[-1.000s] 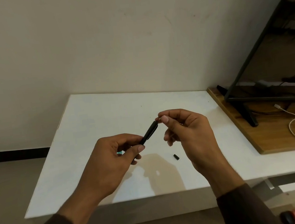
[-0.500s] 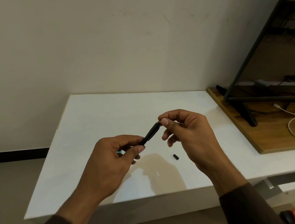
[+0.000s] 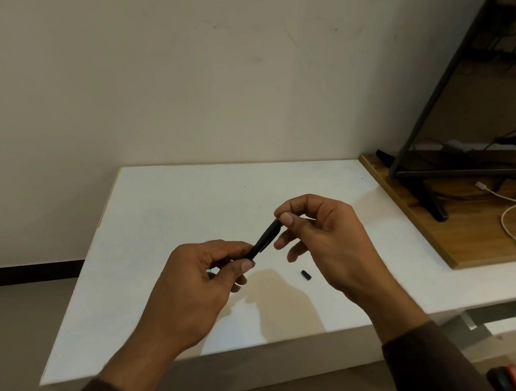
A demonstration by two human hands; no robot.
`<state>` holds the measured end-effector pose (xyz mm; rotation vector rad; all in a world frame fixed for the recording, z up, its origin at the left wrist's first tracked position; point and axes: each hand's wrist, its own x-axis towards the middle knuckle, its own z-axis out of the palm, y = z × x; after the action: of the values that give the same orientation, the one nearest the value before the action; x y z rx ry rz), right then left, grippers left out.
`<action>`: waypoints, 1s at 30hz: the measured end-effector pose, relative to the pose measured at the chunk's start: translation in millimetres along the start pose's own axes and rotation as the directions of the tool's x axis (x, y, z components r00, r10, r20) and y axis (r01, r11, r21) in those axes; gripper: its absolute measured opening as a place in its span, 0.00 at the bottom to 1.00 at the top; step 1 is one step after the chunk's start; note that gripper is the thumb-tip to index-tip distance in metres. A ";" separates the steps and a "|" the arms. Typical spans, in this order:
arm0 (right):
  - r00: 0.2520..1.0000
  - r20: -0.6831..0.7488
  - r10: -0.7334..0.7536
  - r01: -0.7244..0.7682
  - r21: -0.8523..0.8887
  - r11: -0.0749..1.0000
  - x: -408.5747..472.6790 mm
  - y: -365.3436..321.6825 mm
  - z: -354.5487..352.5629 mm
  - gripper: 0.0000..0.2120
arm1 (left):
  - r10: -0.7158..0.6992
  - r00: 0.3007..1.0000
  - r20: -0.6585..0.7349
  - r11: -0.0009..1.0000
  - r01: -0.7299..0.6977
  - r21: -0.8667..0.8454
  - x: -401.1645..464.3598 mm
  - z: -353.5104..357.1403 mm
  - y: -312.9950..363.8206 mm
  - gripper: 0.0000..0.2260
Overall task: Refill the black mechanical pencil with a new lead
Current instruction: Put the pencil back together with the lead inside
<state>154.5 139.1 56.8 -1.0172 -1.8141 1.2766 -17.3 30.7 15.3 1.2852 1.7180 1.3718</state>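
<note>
My left hand (image 3: 193, 287) grips the lower part of the black mechanical pencil (image 3: 263, 239), which slants up to the right above the white table (image 3: 163, 226). My right hand (image 3: 327, 245) pinches thumb and forefinger together at the pencil's upper end; whether a lead sits between those fingers is too small to tell. A small black cap (image 3: 306, 275) lies on the table just below and between my hands. A bit of something green shows inside my left palm, mostly hidden.
A wooden board (image 3: 469, 234) lies at the table's right end with a monitor stand (image 3: 426, 197) on it and a white cable with charger (image 3: 512, 213). The wall stands close behind the table. A red and black object (image 3: 510, 379) sits low at the bottom right.
Both hands and the pencil have stayed almost in place; my right fingertips have shifted slightly at the pencil's upper end.
</note>
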 end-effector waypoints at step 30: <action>0.869 0.388 0.307 -0.491 0.598 0.634 -2.0 3.6 -8.2 0.06 | 0.068 0.996 0.049 0.996 -0.071 0.056 -5.5 -9.7 13.2 0.13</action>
<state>163.3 141.5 55.5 -0.8667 -1.0903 2.2301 -19.6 21.9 30.0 1.4104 1.7070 1.3280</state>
